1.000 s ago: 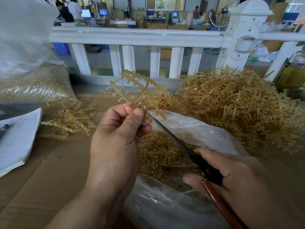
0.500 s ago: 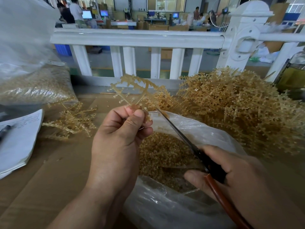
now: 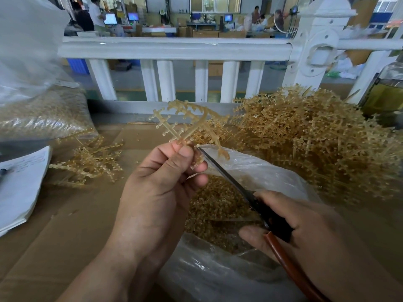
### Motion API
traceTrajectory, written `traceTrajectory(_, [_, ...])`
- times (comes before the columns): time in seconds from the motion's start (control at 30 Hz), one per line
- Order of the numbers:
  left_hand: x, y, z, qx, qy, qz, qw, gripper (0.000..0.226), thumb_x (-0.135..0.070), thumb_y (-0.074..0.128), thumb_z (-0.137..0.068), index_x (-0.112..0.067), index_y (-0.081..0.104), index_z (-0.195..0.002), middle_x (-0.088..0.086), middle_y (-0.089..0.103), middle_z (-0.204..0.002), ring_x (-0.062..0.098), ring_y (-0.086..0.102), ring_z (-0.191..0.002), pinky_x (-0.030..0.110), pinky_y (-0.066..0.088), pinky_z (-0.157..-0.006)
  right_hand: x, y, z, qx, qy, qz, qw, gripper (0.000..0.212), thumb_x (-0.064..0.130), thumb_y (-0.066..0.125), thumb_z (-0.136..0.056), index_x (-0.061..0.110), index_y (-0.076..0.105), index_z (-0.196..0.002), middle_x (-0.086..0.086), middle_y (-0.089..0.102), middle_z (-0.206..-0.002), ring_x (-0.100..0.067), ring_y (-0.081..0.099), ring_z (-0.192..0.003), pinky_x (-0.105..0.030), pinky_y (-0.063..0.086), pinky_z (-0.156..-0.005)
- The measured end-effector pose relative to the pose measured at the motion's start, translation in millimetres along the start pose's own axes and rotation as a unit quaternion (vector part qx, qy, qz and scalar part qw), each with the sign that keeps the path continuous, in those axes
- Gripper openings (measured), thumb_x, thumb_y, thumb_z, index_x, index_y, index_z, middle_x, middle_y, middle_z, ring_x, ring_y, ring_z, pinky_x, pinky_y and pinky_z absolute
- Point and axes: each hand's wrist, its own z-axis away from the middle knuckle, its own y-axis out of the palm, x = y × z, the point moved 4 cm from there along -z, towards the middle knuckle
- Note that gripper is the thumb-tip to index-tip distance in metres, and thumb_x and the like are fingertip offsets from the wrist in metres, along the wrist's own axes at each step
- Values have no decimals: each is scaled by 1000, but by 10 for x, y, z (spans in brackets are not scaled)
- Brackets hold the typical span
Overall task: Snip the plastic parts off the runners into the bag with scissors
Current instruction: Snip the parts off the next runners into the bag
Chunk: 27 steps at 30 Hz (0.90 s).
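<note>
free: bare cardboard (image 3: 72, 225) left of bag (image 3: 250, 168); blocked: runner heap (image 3: 316, 144) right, railing (image 3: 174, 49) behind

A white railing (image 3: 174, 47) with square balusters runs across just behind the cardboard-covered worktop (image 3: 65, 236), meeting a stout white post (image 3: 322, 40) on the right. Beyond it lies a grey floor (image 3: 272, 78) with a yellow-green line along its near edge. A blue bin (image 3: 78, 65) stands at the left, and brown cartons (image 3: 205, 33) sit along the far benches. Lit monitors (image 3: 110, 18) glow there with people (image 3: 96, 12) standing and sitting nearby. Windows (image 3: 214, 3) high in the back wall give pale daylight.
</note>
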Motion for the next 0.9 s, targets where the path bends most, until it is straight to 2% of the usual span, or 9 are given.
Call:
traceTrajectory(0.13, [-1, 6, -2, -1, 1, -3, 1000, 12, -18, 68, -81, -22, 69, -69, -1, 62, -76, 12, 64, -71, 22, 55, -62, 5, 1, 8, 0, 0, 7, 1000, 66, 94, 34, -67, 48, 55, -109, 31, 58, -96, 8, 59, -81, -14, 45, -78])
traceTrajectory(0.3, [7, 2, 7, 6, -3, -8, 1000, 10, -18, 68, -83, -19, 67, -74, 1, 60, -76, 12, 64, -71, 22, 55, -61, 14, -10, 12, -22, -4, 11, 1000, 57, 88, 42, -70, 47, 58, -106, 28, 62, -85, 11, 58, -82, -8, 43, -79])
traceTrajectory(0.47, [9, 0, 20, 4, -8, -8, 1000, 5, -20, 70, -80, -16, 67, -78, 1, 60, -76, 12, 65, -71, 22, 56, -61, 21, -14, 17, -26, -7, 1, 1000, 53, 83, 47, -70, 45, 61, -103, 24, 64, -83, 8, 60, -77, -12, 45, -78])
traceTrajectory(0.57, [9, 3, 25, 4, -7, -8, 1000, 5, -19, 68, -82, -15, 66, -80, 2, 60, -77, 13, 65, -72, 22, 56, -62, 25, -17, 27, -28, -12, 0, 1000, 52, 81, 49, -71, 43, 64, -103, 21, 65, -74, 6, 61, -75, -15, 45, -78])
traceTrajectory(0.73, [14, 16, 20, 11, 5, -11, 1000, 13, -17, 65, -83, -20, 66, -71, 0, 61, -74, 13, 65, -70, 23, 56, -62, 30, -22, 26, -46, -22, 10, 999, 55, 84, 44, -74, 42, 64, -102, 24, 62, -70, 7, 60, -76, -12, 45, -76])
traceTrajectory(0.9, [24, 14, 8, 17, 15, -16, 1000, 17, -16, 65, -84, -23, 67, -69, -1, 61, -73, 13, 66, -70, 23, 55, -61, 21, -29, 21, -46, -16, 21, 999, 51, 81, 48, -71, 40, 65, -98, 20, 63, -70, 2, 61, -67, -20, 48, -64])
